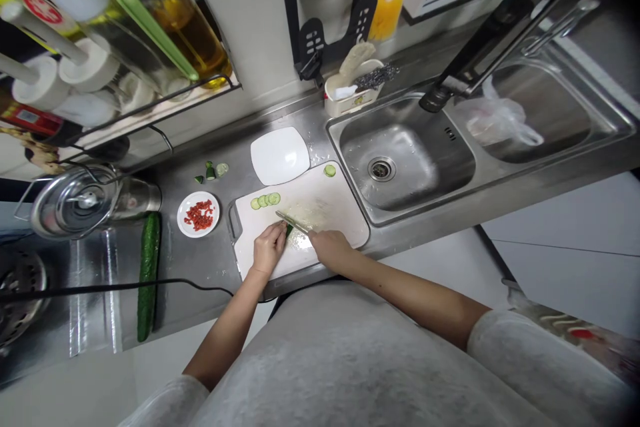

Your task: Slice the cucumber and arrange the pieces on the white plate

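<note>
Over the white cutting board (pixel 345 213), my right hand (pixel 331 248) grips a kitchen knife (pixel 295 222) by its handle, the blade pointing up and left. My left hand (pixel 270 245) is closed on a short piece of cucumber (pixel 289 230), most of it hidden by the fingers and blade. The blade lies against or just beside that piece; I cannot tell which. Several cucumber slices (pixel 265 200) overlap in a row at the board's upper left. One more slice (pixel 330 171) lies near its upper right corner.
A white square plate (pixel 280 155) touches the board's far edge. Left of it are cucumber ends (pixel 210 172) and a small plate (pixel 199 232) of chopped red bits. A whole cucumber (pixel 149 277) lies further left, under a black cord (pixel 115 287). The sink (pixel 407 160) is at right.
</note>
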The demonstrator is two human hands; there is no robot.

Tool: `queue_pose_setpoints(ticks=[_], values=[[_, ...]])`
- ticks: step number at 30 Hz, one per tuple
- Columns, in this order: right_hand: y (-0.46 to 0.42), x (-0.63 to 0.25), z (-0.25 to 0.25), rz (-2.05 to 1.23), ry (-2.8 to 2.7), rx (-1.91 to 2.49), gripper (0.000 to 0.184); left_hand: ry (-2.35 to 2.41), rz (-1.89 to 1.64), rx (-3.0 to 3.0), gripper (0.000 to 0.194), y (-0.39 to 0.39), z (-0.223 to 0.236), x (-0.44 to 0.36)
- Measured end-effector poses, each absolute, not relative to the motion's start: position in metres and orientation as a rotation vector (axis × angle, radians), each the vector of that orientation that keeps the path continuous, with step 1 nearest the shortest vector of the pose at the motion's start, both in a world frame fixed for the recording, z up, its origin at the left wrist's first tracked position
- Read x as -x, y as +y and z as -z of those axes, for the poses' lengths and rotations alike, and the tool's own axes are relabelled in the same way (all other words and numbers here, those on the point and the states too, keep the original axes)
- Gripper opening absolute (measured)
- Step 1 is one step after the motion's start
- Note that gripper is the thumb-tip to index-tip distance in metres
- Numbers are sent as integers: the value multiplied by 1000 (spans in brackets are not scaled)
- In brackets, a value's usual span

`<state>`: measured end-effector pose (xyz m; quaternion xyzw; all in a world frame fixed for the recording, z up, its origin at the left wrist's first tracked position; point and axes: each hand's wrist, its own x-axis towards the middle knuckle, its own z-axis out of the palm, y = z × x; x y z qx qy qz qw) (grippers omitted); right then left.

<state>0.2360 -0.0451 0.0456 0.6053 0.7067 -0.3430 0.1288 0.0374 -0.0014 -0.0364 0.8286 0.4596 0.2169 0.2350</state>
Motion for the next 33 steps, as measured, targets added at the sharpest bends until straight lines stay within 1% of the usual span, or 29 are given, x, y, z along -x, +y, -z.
queue_pose_setpoints(ticks=[16, 22, 29, 33], values=[[-47, -227, -29, 980, 2021, -1820, 32, 1259, -626, -2258, 24, 0, 33, -38], [-51, -231, -33, 969, 1991, -1844, 31, 1323, -569, -2234, 26, -3, 30, -39], [-67, -255, -38, 789, 1892, -2000, 33, 1519, -582, -2014, 25, -7, 29, -39], [-76, -264, -37, 660, 1895, -2079, 35, 1596, -629, -1956, 30, -3, 22, -42]])
